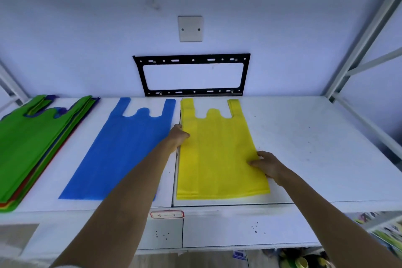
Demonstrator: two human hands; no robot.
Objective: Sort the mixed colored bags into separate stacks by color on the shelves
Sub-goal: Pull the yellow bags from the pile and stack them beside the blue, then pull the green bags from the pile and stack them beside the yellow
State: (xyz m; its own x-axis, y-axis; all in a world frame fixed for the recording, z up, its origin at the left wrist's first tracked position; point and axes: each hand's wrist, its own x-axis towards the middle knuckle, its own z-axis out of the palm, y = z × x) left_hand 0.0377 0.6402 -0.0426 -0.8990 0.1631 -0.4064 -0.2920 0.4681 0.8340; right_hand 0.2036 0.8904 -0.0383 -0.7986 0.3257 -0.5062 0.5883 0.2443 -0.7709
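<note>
While flat on the white shelf, yellow bag gripped at both side edges — left hand & right hand, fingers curled on fabric. Blue bag just left; mixed stack far left.

Just one head cam here, looking forward and down over the white shelf from its front edge, pretty close, facing the back wall.
</note>
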